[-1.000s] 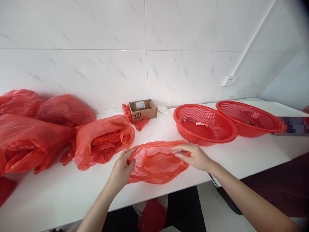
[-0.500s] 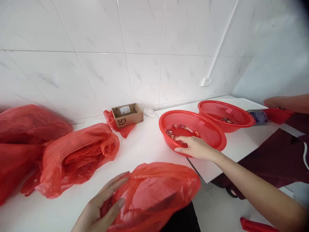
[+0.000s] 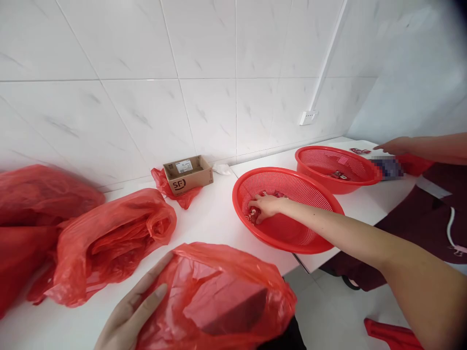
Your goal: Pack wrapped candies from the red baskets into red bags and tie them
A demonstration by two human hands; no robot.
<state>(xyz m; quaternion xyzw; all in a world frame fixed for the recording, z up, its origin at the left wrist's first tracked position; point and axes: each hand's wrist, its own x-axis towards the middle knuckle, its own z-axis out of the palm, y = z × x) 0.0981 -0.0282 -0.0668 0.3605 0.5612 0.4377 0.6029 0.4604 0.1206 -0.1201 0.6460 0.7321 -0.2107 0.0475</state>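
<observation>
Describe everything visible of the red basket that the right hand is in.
The red basket looks plastic: round, with a thick smooth rim and finely perforated walls. It sits upright on the white table, open side up. The right hand is inside it, at small wrapped packets, hiding part of its interior.

front bag (image 3: pixel 222 301): translucent red | near basket (image 3: pixel 302 189): red, mesh-patterned | box (image 3: pixel 193 182): brown, dark lettering | wall tiles (image 3: pixel 204 43): white, grey-veined
</observation>
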